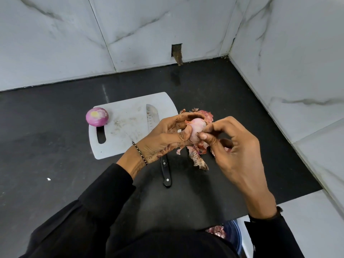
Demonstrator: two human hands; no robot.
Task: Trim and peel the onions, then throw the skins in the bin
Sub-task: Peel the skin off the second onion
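Observation:
My left hand grips a pale pink onion above the right edge of the white cutting board. The fingertips of my right hand pinch the skin on the onion's right side. A peeled purple onion sits on the board's left edge. Loose onion skins lie on the black counter under my hands, with more skins behind the held onion. A knife lies on the board, its blade pointing away and its black handle over the near edge.
The black counter sits in a corner of white marble walls at the back and right. A blue bin with skins in it shows below the counter's front edge at lower right.

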